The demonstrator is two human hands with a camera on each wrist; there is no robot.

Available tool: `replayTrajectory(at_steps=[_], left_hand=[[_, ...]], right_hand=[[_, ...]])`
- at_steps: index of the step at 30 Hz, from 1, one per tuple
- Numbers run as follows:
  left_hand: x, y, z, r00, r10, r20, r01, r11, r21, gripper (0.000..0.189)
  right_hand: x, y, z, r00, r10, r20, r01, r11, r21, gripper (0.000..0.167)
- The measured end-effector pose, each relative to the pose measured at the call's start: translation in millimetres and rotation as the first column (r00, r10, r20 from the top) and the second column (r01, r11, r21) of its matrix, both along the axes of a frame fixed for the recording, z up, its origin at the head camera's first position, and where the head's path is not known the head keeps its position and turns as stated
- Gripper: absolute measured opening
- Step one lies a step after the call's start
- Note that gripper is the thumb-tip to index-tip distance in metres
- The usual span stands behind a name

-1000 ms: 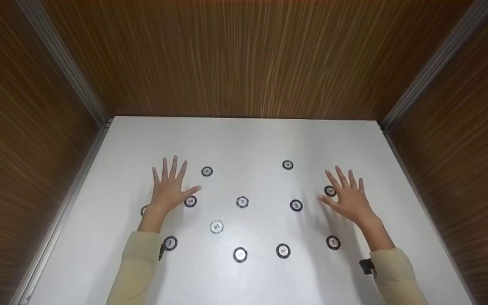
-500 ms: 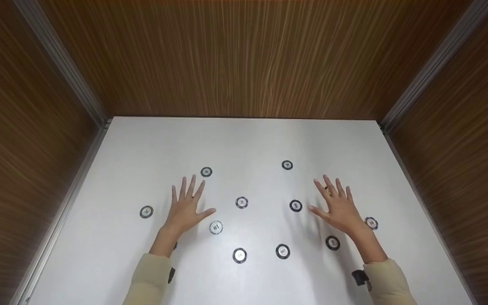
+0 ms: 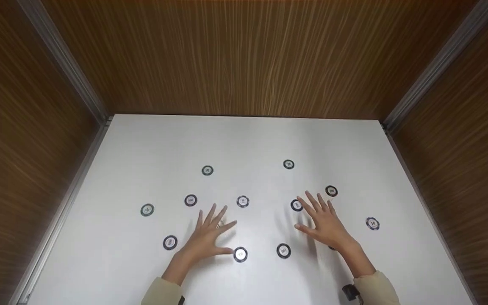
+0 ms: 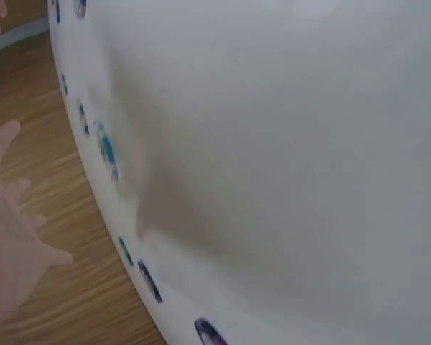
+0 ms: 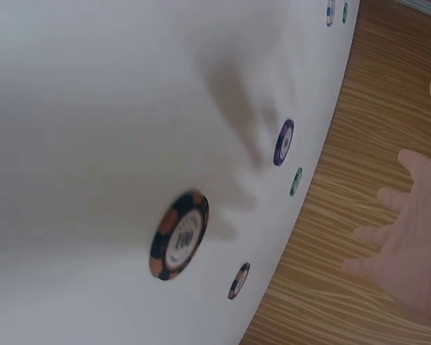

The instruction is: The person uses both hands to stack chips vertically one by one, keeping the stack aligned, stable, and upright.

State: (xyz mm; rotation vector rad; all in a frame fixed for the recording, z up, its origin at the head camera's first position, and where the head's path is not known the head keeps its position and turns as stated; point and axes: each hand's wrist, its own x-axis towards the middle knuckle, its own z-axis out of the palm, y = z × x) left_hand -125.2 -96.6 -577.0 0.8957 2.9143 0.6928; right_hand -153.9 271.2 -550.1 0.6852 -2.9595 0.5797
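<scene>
Left hand [image 3: 206, 238] and right hand [image 3: 325, 224] hover, fingers spread, gripping nothing, over poker chips [image 3: 283, 250] inside the white table's [image 3: 248, 140] edges; I read "100" on an orange-and-black chip [image 5: 179, 235], "10" on the rightmost chip [image 3: 372, 223]

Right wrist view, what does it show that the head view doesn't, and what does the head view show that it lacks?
Only the right wrist view shows orange blocks on the rim of the nearest chip, whose 100 reads plainly there.

Only the head view shows the left hand and the two tan sleeves.

Both show the right hand with fingers spread and holding nothing, other round chips on the white table, and wood-grain panelling beyond it.
</scene>
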Motion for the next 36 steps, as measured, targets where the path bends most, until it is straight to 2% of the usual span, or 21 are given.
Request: replayTrajectory(at_steps=[2, 5, 11, 18, 23, 31, 36], left_hand=[[5.8, 4.1, -4.2, 0.999, -0.049, 0.016, 0.049, 0.999, 0.000, 0.074], [13.2, 7.8, -11.3, 0.995, -0.085, 0.044, 0.085, 0.996, 0.011, 0.068], [20.8, 10.9, -21.1, 0.992, -0.095, 0.079, 0.095, 0.996, 0.002, 0.058], [21.2, 14.7, -21.8, 0.990, -0.084, 0.110, 0.085, 0.996, -0.008, 0.054], [21.3, 17.9, -22.0, 0.990, -0.080, 0.117, 0.080, 0.997, 0.002, 0.052], [19.9, 21.9, -22.1, 0.990, -0.060, 0.124, 0.060, 0.998, 0.004, 0.040], [16.8, 23.6, -22.1, 0.993, -0.080, 0.086, 0.081, 0.997, -0.004, 0.039]], right_hand=[[1.8, -2, -3.7, 1.000, 0.011, -0.006, -0.011, 1.000, 0.005, 0.075], [5.0, -4, -9.7, 1.000, 0.028, -0.003, -0.028, 1.000, 0.009, 0.075], [12.1, -6, -16.7, 0.998, 0.058, 0.030, -0.058, 0.998, -0.003, 0.074], [18.1, -9, -18.1, 0.983, 0.133, 0.129, -0.143, 0.987, 0.073, 0.074], [22.9, -13, -20.9, 0.969, 0.157, 0.190, -0.183, 0.974, 0.131, 0.074], [27.7, -18, -28.8, 0.958, 0.124, 0.259, -0.165, 0.976, 0.141, 0.065], [26.9, -20, -28.5, 0.964, 0.116, 0.238, -0.148, 0.982, 0.122, 0.063]])
